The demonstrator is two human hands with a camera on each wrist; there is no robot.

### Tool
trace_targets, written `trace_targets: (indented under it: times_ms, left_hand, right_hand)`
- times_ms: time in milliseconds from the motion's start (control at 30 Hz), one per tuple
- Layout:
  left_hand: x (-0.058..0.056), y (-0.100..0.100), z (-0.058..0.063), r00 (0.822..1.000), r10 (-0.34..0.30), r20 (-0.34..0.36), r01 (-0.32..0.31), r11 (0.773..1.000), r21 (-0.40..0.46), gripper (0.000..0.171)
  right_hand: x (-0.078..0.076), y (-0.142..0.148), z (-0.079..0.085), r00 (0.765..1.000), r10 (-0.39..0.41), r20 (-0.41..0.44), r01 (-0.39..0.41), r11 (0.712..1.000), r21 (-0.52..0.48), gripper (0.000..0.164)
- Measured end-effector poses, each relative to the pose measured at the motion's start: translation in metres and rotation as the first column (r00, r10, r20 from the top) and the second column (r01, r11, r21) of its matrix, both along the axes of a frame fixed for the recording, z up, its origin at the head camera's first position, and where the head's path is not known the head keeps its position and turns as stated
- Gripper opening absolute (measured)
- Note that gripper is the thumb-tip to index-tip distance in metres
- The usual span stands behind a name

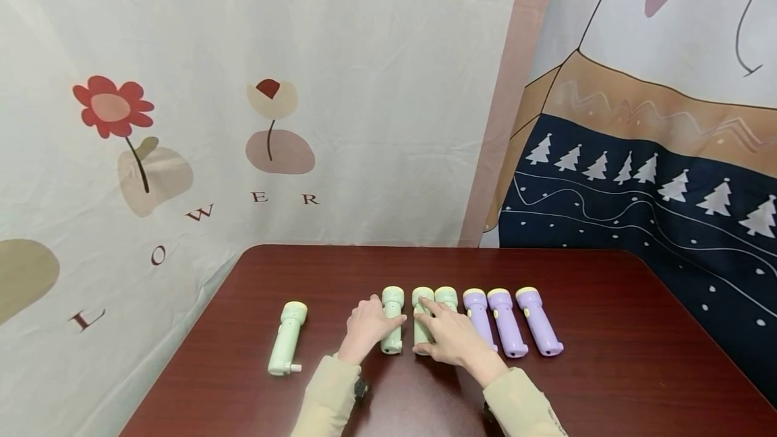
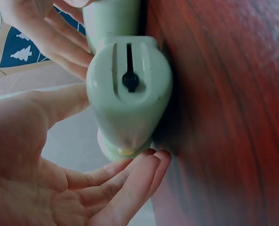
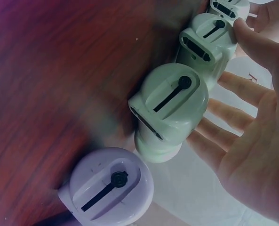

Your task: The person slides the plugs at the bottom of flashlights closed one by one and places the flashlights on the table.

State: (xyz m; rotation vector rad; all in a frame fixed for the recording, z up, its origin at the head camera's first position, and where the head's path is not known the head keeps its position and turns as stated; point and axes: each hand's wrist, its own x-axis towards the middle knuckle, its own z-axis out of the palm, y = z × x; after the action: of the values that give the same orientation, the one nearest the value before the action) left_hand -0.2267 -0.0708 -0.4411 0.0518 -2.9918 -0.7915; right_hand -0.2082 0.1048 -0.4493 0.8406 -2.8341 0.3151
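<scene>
Over a light green flashlight (image 1: pixel 392 297), my left hand (image 1: pixel 367 326) has its thumb across the barrel and its fingers bent along the left side. The left wrist view shows the flashlight's slotted tail end (image 2: pixel 130 84) between that thumb and the fingertips (image 2: pixel 151 162). My right hand (image 1: pixel 452 336) lies with extended, spread fingers over two more green flashlights, the nearer one (image 1: pixel 422 294) and its neighbour (image 1: pixel 446 295). Its thumb is by the nearer one's tail. In the right wrist view, straight fingers (image 3: pixel 238 94) rest along the green flashlights (image 3: pixel 177 99).
Right of the hands lie three purple flashlights, the closest (image 1: pixel 476 302) partly behind my right hand, then a middle one (image 1: pixel 506 322) and an outer one (image 1: pixel 539 322). Apart on the left is a green flashlight (image 1: pixel 286 339) with a small tab sticking out. All lie on a dark red table (image 1: pixel 637 369).
</scene>
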Motion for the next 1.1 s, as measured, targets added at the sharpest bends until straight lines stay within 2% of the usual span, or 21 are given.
trace_targets:
  times_ms: [233, 367, 533, 667, 833, 1000, 1100]
  left_hand:
    - [0.003, -0.017, 0.008, 0.998, -0.002, -0.064, 0.003, 1.000, 0.010, 0.042]
    - [0.003, -0.035, 0.016, 0.995, 0.044, -0.090, -0.045, 0.999, -0.013, 0.040]
    - [0.005, -0.064, 0.029, 0.984, 0.122, -0.132, -0.133, 0.988, -0.081, 0.046]
    - [0.008, -0.086, 0.036, 0.975, 0.198, -0.097, -0.209, 0.971, -0.117, 0.056]
    - [0.009, -0.107, 0.040, 0.962, 0.272, -0.039, -0.275, 0.953, -0.127, 0.061]
    - [0.014, -0.120, 0.039, 0.949, 0.313, 0.043, -0.306, 0.943, -0.129, 0.060]
    - [0.019, -0.127, 0.038, 0.945, 0.312, 0.101, -0.297, 0.944, -0.141, 0.059]
  right_hand:
    - [0.001, 0.000, 0.001, 1.000, 0.003, 0.011, -0.003, 1.000, -0.002, 0.054]
    - [0.002, 0.001, 0.002, 1.000, 0.000, 0.009, 0.000, 1.000, 0.004, 0.054]
    - [0.001, -0.003, 0.002, 1.000, 0.005, -0.025, -0.006, 1.000, -0.019, 0.052]
    - [-0.001, -0.011, 0.003, 0.995, 0.014, -0.094, -0.017, 0.999, -0.035, 0.050]
    - [-0.005, -0.024, 0.004, 0.985, 0.033, -0.169, -0.031, 0.999, 0.012, 0.052]
    - [-0.007, -0.038, 0.004, 0.983, 0.065, -0.173, -0.055, 0.996, 0.065, 0.052]
    - [-0.007, -0.044, 0.002, 0.984, 0.084, -0.154, -0.072, 0.994, 0.085, 0.052]
